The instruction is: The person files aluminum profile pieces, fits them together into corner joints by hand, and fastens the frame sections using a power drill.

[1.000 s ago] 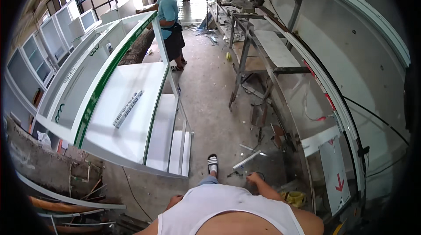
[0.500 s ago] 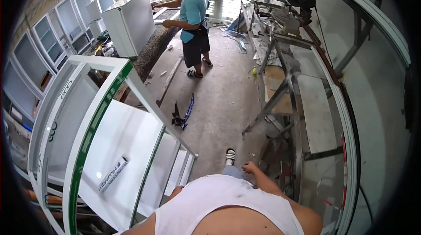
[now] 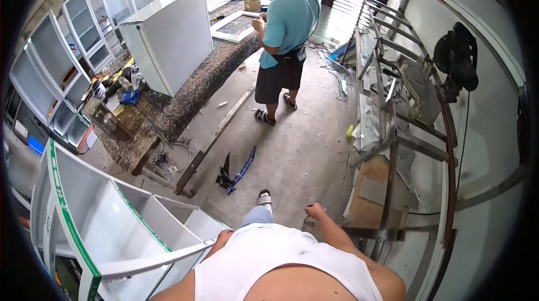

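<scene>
We had our L hand [image 3: 224, 237] low beside our white sleeveless top [image 3: 269, 245], partly hidden; couldn't tell if its fingers were together or apart. Just left of it was the white open-shelved cabinet frame w/ green tape strips [image 3: 101, 211], its edge right by the hand; touching or not, we couldn't tell. Our R hand [image 3: 315, 211] hung out front, fingers bent; too small to tell if the tips met. Btwn the hands & a bit fwd, we saw a striped slide sandal [image 3: 265, 195]. Fwd-left of the R hand, on the grey concrete floor [image 3: 292, 149], lay a blue-and-black strip [image 3: 242, 172]. Right of that hand was a grey metal rack [image 3: 391, 189] w/ a flat brown board [image 3: 368, 203]. Farther fwd of the L hand, a white box-shaped cabinet [image 3: 177, 37] sat on a speckled stone slab [image 3: 191, 85]; a co-worker in a teal T-shirt [image 3: 289, 23] stood to its right, well apart from both hands.
</scene>
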### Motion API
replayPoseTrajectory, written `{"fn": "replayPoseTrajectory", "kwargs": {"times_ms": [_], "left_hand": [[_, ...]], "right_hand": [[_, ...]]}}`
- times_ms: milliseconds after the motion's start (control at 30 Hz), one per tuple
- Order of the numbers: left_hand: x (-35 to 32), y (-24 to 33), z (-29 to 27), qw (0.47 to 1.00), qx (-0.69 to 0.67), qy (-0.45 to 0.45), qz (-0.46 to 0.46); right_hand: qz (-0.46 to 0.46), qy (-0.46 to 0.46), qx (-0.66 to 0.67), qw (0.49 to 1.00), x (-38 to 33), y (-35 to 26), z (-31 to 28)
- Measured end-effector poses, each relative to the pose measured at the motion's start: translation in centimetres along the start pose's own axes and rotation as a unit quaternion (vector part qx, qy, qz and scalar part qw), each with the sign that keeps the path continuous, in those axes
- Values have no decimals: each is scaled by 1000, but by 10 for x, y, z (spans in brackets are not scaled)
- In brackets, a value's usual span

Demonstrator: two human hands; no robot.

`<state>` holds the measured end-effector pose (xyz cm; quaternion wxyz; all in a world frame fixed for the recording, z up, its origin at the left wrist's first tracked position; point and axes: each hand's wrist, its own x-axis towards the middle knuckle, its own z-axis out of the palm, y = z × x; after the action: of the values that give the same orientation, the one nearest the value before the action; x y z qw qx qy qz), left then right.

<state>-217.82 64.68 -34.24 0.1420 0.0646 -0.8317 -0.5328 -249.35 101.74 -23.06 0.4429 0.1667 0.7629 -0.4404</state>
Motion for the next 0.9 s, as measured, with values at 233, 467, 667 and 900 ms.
{"fn": "replayPoseTrajectory", "kwargs": {"times_ms": [233, 467, 667, 900], "left_hand": [[222, -48, 0, 989, 70, -42, -120], [416, -90, -29, 987, -39, 78, 134], [602, -71, -13, 912, 121, 27, -391], [673, -83, 31, 896, 145, -4, -419]], "right_hand": [[45, 17, -25, 999, 103, -47, -72], [115, 38, -65, 991, 189, -148, -148], [117, 45, -159, 979, 302, -289, -192], [-82, -19, -238, 968, 439, -534, -192]]}}
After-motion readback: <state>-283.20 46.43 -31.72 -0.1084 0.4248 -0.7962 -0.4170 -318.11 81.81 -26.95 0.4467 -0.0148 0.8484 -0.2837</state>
